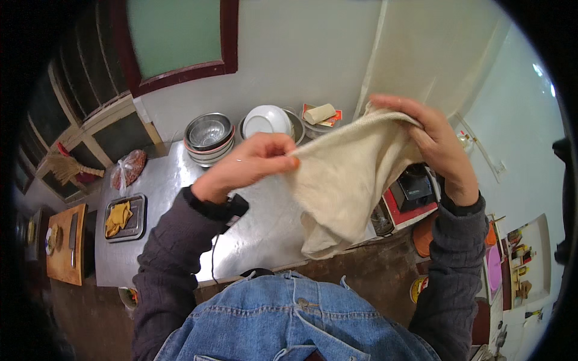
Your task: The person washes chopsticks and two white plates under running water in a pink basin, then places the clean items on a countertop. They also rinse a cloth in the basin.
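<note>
A cream woven cloth [343, 180] hangs in loose folds between my two hands, above the right part of a shiny metal tabletop [176, 176]. My left hand [253, 162] pinches its left corner between thumb and fingers. On the other side my right hand [420, 126] grips the upper right edge, with the cloth draped under the fingers. The lower end dangles near the table's front edge. Behind my left hand stand a stack of metal bowls [210, 135] and an upturned white bowl [266, 121].
A metal tray [139, 225] with a yellow cloth [118, 217] lies at the left, near a bag of reddish contents [131, 169]. Farther left, a cleaver [72, 239] rests on a wooden board [61, 259]. A black cable [213, 257] hangs over the front edge.
</note>
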Motion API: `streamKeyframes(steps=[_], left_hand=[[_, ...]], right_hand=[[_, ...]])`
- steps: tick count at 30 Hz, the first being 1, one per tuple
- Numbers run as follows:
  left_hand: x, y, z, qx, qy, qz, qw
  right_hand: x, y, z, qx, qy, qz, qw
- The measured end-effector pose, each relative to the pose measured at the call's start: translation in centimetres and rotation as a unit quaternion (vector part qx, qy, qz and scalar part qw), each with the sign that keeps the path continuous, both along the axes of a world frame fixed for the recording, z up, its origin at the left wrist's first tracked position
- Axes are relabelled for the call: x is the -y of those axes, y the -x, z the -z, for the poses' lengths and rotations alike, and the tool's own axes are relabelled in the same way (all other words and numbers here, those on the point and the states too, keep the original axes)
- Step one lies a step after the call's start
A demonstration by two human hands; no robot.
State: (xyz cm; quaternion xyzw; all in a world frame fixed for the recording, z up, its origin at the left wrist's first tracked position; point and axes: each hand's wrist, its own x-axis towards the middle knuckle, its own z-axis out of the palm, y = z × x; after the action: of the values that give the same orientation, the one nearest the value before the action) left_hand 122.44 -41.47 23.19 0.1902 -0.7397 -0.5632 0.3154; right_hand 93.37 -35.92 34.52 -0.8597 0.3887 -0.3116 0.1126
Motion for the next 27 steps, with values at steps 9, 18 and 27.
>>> streamKeyframes(steps=[9,18,27], left_hand=[[-1.7,-3.8,-6.0,0.147,0.425,-0.287,0.846],[0.4,-5.0,-5.1,0.015,0.136,-0.194,0.971],[-2.0,-14.9,-6.2,0.355,0.179,-0.174,0.901]], right_hand=[[3.4,-2.3,-0.6,0.038,-0.03,0.132,0.99],[6.2,-10.4,4.2,0.131,-0.286,-0.109,0.943],[8.5,-6.0,5.8,0.081,-0.34,-0.021,0.937]])
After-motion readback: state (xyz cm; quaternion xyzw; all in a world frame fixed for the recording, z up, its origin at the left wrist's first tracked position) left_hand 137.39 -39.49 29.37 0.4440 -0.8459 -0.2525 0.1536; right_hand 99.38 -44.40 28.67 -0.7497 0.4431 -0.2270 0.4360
